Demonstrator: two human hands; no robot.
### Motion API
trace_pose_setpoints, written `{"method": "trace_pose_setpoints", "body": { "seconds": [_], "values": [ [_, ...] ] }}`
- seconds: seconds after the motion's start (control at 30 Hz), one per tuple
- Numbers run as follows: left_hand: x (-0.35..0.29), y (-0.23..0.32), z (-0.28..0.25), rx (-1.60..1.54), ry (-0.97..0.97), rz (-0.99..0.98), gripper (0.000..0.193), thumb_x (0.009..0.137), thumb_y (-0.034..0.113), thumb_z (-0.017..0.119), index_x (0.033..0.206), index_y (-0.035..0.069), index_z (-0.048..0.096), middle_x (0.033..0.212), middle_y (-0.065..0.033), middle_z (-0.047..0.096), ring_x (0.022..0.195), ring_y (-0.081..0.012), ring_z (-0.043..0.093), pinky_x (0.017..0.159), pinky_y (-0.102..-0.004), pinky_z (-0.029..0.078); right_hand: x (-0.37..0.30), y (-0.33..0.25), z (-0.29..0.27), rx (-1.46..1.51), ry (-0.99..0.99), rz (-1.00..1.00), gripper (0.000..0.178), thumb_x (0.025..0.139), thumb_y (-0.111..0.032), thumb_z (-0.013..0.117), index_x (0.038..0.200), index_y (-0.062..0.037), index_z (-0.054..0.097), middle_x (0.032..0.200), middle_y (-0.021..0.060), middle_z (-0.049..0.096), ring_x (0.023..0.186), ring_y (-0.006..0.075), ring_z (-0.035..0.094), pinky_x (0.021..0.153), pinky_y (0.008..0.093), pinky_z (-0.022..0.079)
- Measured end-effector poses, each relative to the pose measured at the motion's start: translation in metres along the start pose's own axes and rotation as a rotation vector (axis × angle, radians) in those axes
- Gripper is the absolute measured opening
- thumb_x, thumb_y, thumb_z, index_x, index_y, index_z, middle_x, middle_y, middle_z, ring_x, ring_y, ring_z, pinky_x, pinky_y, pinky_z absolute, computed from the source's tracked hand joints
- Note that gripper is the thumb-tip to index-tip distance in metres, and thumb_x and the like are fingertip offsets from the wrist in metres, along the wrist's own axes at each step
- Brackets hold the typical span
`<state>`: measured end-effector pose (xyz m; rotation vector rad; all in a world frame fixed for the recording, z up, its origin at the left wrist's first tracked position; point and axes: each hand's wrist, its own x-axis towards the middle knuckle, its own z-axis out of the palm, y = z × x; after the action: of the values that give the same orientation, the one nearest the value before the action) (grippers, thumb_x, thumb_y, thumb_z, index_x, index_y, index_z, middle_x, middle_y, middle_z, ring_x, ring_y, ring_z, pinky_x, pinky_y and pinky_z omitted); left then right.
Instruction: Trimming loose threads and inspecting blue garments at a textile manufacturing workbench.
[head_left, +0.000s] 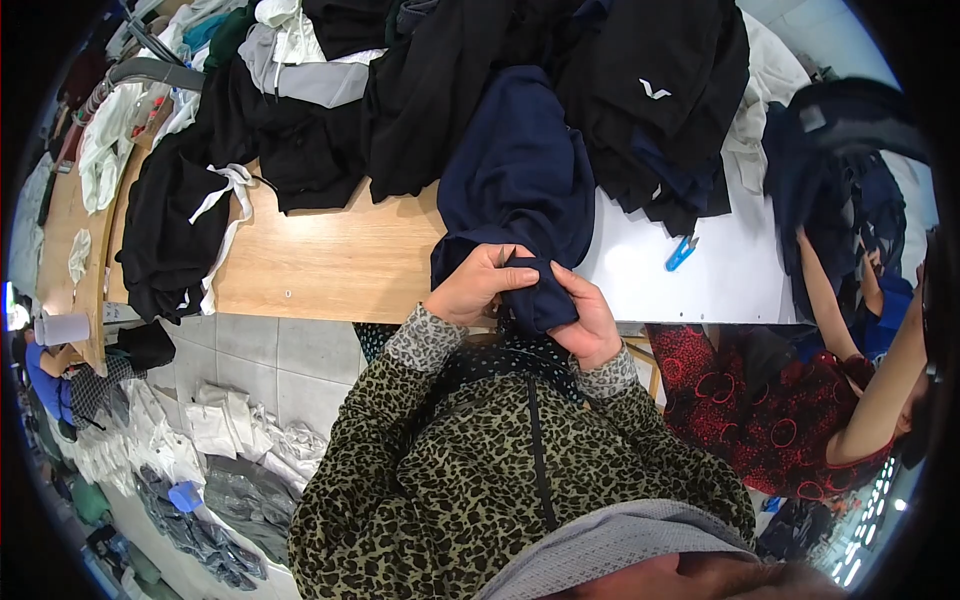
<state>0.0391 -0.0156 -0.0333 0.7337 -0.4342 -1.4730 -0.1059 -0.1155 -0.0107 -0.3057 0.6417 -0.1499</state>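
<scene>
A: Which step is in hand?

B: By the look of it, a folded part of the navy garment (515, 150) is being checked or trimmed; which of the two cannot be told.

A: Where is the garment laid?

B: Its bulk is spread on the wooden table (330, 270), between black garments (430, 110) on either side, and its near end is held up at the table's front edge.

A: What is called for next?

B: Probably the fold needs to be held taut and turned a little, with fingertips kept clear of any point.

A: And the grip?

B: The bunched near end is pinched by both hands: the left hand (474, 285) is closed at one side, the right hand (592, 320) at the other, thumbs on top. A dark pointed tool (507, 256), apparently thread snips, is also held in the left; whether its blades are parted cannot be made out. The blue-handled snips (681, 254) are not touched.
</scene>
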Motion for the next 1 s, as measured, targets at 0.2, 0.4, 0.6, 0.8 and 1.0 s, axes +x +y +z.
{"method": "trace_pose_setpoints", "body": {
  "seconds": [0.2,0.4,0.6,0.8,1.0],
  "values": [
    [0.0,0.001,0.001,-0.111,0.015,-0.038,0.011,0.086,0.011,0.062,0.092,0.002,0.061,0.086,-0.0012,0.063,0.075,-0.0072,0.06,0.069,-0.0198,0.049,-0.001,-0.002,0.002,0.004,0.009,0.004,0.03,0.091,-0.018,0.054,0.114,0.0026,0.055,0.106,0.0096,0.063,0.093,0.0177,0.063,0.084,0.0303,0.051],
    [-0.001,0.002,0.003,0.007,0.072,-0.033,0.013,0.087,0.018,0.062,0.088,0.006,0.061,0.075,0.0071,0.057,0.06,0.0011,0.048,0.05,-0.0142,0.036,-0.006,-0.004,0.009,-0.089,0.052,-0.099,0.023,0.091,-0.015,0.055,0.106,0.0018,0.06,0.101,0.0094,0.065,0.087,0.0156,0.064,0.08,0.0278,0.052],
    [-0.004,0.008,0.01,0.106,0.097,-0.031,0.011,0.086,0.017,0.063,0.086,0.006,0.06,0.072,0.0085,0.055,0.058,0.0026,0.045,0.048,-0.0131,0.034,-0.014,-0.01,0.012,-0.376,0.008,-0.162,0.016,0.087,-0.011,0.06,0.097,0.0009,0.063,0.089,0.0052,0.067,0.077,0.0099,0.063,0.072,0.0221,0.051],
    [-0.005,0.008,0.01,0.095,0.094,-0.046,0.011,0.087,0.016,0.062,0.086,0.006,0.06,0.072,0.009,0.054,0.057,0.0038,0.044,0.048,-0.012,0.034,-0.012,-0.011,0.014,-0.443,0.037,-0.173,0.013,0.084,-0.004,0.061,0.096,0.0013,0.063,0.089,0.005,0.067,0.075,0.0091,0.063,0.069,0.0198,0.051],
    [-0.003,0.003,0.006,0.087,0.122,-0.039,0.009,0.088,0.015,0.062,0.087,0.005,0.06,0.073,0.0085,0.055,0.059,0.0037,0.045,0.049,-0.0117,0.034,-0.014,-0.014,0.012,-0.408,0.017,-0.162,0.014,0.083,-0.003,0.061,0.096,0.0018,0.063,0.088,0.0056,0.066,0.076,0.0098,0.063,0.069,0.0203,0.051]
  ]
}}
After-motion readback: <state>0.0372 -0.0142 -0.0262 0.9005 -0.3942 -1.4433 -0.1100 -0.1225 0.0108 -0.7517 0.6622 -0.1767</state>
